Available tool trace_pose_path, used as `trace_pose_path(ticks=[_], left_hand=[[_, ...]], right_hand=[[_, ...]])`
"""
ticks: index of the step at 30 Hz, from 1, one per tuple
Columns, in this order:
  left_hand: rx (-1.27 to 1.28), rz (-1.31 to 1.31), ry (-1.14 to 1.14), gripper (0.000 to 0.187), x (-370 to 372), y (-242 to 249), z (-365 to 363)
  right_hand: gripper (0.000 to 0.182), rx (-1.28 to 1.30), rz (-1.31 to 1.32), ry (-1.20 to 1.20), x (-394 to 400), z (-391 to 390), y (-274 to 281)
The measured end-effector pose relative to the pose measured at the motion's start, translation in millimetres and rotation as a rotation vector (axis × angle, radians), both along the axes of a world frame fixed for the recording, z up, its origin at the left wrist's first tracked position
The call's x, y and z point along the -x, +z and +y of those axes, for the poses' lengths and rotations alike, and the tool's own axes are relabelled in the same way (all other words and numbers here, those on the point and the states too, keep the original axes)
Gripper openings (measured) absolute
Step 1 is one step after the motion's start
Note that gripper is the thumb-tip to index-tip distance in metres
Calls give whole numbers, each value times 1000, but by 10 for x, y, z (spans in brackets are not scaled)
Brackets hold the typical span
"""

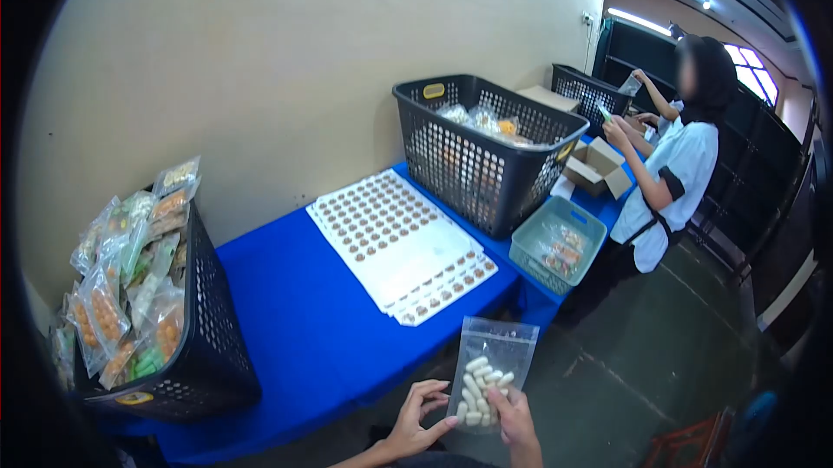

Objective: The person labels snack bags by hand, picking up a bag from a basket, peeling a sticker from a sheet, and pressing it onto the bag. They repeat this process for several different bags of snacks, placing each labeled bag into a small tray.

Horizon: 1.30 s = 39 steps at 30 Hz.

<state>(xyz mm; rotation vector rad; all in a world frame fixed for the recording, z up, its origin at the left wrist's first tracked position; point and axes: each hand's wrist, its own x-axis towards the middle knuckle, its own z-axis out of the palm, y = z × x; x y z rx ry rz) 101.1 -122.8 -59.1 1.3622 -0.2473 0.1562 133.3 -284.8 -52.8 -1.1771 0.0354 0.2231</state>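
Observation:
A clear zip pouch (501, 344) filled with white, capsule-shaped pieces stands upright just beyond the table's front edge. My right hand (516, 420) grips its lower right side, thumb across the front. At the pouch's left edge is my left hand (416, 420), its fingers curved and apart, with fingertips and thumb tip right by the plastic. Sheets of round brown stickers (382, 216) lie on the blue-covered table (269, 294) beyond my hands, with a bare white patch on the upper sheet.
To the left, a black basket (217, 338) overflows with filled pouches. Another black basket (486, 169) holds more packs, beside a green basket (525, 255) with a few packs and an open cardboard box (594, 169). A person (681, 164) handles a small packet at right, another behind.

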Motion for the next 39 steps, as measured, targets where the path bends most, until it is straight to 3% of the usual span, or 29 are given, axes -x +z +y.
trace_pose_path(ticks=[2,5,6,9,15,16,19,22,24,25,26,28,30,31,32,34,36,39], left_hand=[[26,217,-68,53,-191,42,-77],[-157,297,-256,60,-509,-60,-125],[-59,310,-320,62,-610,-119,-181],[-49,258,-334,63,-932,-213,-265],[154,270,-408,59,-1765,-22,-264],[20,301,-404,59,-1906,5,-204],[-50,197,-318,47,-2279,-87,-91],[-69,140,-8,56,-2625,-184,223],[75,177,127,61,-2744,-191,521],[134,211,173,65,-2767,-139,662],[172,219,241,66,-2792,-165,801],[11,219,433,64,-2771,-331,1144],[110,183,688,66,-2683,-216,1280],[68,153,855,64,-2617,-327,1401],[200,177,892,62,-2514,-179,1401],[299,134,1092,59,-2315,-166,1389],[303,115,1256,58,-2168,-171,1316],[311,40,1530,53,-1929,-147,1194]], right_hand=[[26,-12,79,-9,-95,-27,-18],[32,35,-18,-65,-292,-43,-213],[32,40,-27,-74,-368,-71,-224],[36,309,-29,-89,-596,-156,-182],[33,249,22,-239,-1388,-171,-420],[33,179,51,-234,-1490,-154,-390],[32,239,-15,-170,-1830,-131,-253],[30,294,-50,-106,-2212,-148,-332],[26,367,-45,-26,-2450,-83,-379],[21,457,136,74,-2646,-134,-488],[21,452,140,90,-2858,-74,-571],[20,510,37,290,-3304,121,-710],[17,629,-80,436,-3890,405,-917],[16,682,-297,386,-4208,593,-1081],[15,723,-516,338,-4516,768,-1249],[16,885,-605,294,-5108,1066,-1490],[18,1018,-807,104,-5481,1289,-1672],[12,962,-821,94,-5792,1465,-1882]])
